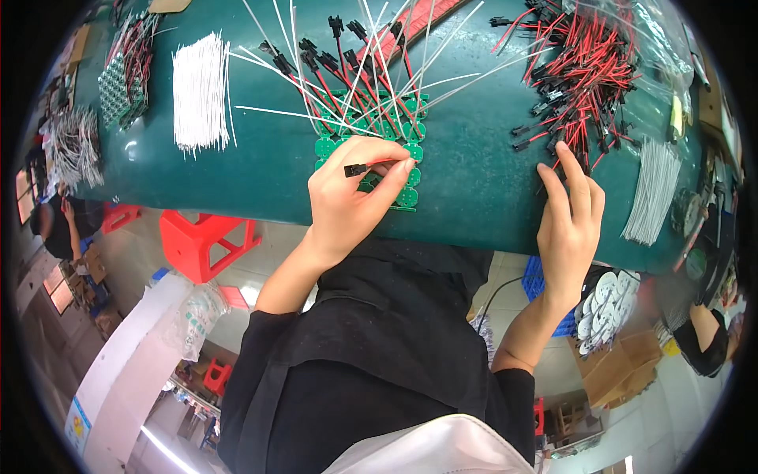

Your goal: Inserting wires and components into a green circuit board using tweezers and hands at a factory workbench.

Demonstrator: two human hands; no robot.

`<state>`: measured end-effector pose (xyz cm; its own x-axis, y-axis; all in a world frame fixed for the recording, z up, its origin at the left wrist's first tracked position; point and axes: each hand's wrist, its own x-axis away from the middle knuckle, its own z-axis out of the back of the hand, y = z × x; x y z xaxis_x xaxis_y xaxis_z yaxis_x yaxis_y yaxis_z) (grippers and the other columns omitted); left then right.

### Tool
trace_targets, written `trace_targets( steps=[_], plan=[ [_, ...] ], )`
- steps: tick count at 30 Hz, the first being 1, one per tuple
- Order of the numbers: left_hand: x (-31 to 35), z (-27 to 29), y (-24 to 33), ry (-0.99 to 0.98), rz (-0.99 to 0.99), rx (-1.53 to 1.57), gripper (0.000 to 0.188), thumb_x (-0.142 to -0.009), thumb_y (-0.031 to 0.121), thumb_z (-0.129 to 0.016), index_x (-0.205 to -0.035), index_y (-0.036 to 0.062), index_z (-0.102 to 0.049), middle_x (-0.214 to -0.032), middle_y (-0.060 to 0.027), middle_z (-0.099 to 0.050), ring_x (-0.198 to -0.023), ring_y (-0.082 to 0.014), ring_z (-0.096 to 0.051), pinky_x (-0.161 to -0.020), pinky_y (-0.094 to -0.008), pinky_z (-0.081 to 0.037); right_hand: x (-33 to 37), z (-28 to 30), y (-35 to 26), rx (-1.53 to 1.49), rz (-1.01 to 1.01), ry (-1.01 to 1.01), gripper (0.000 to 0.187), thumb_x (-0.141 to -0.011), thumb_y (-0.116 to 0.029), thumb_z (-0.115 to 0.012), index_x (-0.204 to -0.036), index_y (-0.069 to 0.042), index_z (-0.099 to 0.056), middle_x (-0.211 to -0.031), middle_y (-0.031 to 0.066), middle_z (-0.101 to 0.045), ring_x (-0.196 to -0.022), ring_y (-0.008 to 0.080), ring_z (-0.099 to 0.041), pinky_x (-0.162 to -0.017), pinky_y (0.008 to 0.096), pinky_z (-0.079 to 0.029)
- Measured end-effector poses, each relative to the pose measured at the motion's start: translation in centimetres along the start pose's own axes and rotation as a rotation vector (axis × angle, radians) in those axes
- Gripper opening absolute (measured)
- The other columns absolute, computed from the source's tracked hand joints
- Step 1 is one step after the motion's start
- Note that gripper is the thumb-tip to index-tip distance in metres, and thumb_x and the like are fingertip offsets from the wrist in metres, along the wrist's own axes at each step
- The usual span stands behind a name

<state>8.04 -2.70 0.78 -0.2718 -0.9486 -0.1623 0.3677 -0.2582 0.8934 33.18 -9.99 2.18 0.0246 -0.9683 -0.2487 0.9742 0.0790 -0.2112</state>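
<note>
Pinched between the thumb and index finger of my left hand [351, 189] is a red-and-black wire lead with a black plug [355, 170] at its end. The lead's other end meets a panel of green round circuit boards [413, 152] under that hand, which hides part of the panel. Several red-and-black leads with black plugs [336, 27] and long white wires [296, 35] rise from the panel's far rows. On the right, my right hand [575, 217] has its fingers apart at the near edge of a heap of similar leads [580, 79].
A bundle of white wires [200, 95] lies on the green table [260, 170] at left, beside wired boards [125, 79]. Grey wires [654, 189] lie at right near a clear plastic bag [663, 39]. A red stool [201, 241] stands below the edge. Other people are at both sides.
</note>
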Motion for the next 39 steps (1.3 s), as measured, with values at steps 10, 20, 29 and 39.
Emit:
trace_targets(
  steps=[10,20,29,39],
  plan=[
    [0.1,-0.1,-0.2,0.028,0.006,0.001,0.015,-0.077,-0.004,-0.075,-0.09,0.0013,-0.069,-0.084,-0.0078,-0.068,-0.071,-0.0153,-0.065,-0.062,-0.0253,-0.053,0.0,-1.6,-0.9,-0.222,0.01,0.254,0.024,-0.075,0.007,-0.068,-0.097,-0.002,-0.065,-0.109,0.0102,-0.066,-0.091,0.0274,-0.062,-0.078,0.0355,-0.052],
    [0.3,-0.5,-0.4,0.072,-0.119,-0.08,0.017,-0.074,-0.005,-0.076,-0.087,0.0022,-0.067,-0.081,-0.007,-0.067,-0.071,-0.0172,-0.065,-0.061,-0.0264,-0.052,-0.5,-1.3,-3.0,-0.504,-0.033,0.414,0.023,-0.079,0.011,-0.067,-0.1,0.001,-0.063,-0.099,0.0152,-0.066,-0.086,0.0272,-0.065,-0.074,0.0339,-0.054],
    [0.1,-0.6,-0.3,0.035,-0.19,-0.165,0.02,-0.074,-0.005,-0.076,-0.088,0.0025,-0.065,-0.078,-0.0054,-0.066,-0.067,-0.0145,-0.064,-0.059,-0.0261,-0.052,-0.2,-1.4,-3.3,-0.576,-0.057,0.415,0.022,-0.08,0.011,-0.066,-0.099,0.002,-0.063,-0.098,0.0152,-0.066,-0.086,0.0262,-0.065,-0.074,0.0329,-0.054],
    [0.0,-0.9,0.1,0.047,-0.093,-0.115,0.028,-0.074,0.003,-0.08,-0.095,0.0033,-0.063,-0.081,-0.0043,-0.063,-0.063,-0.013,-0.06,-0.058,-0.0265,-0.051,-1.1,-1.6,-5.1,-1.632,-0.489,0.254,0.017,-0.095,-0.001,-0.058,-0.111,0.003,-0.051,-0.094,0.0149,-0.065,-0.065,0.0123,-0.06,-0.056,0.0226,-0.048]
  ],
)
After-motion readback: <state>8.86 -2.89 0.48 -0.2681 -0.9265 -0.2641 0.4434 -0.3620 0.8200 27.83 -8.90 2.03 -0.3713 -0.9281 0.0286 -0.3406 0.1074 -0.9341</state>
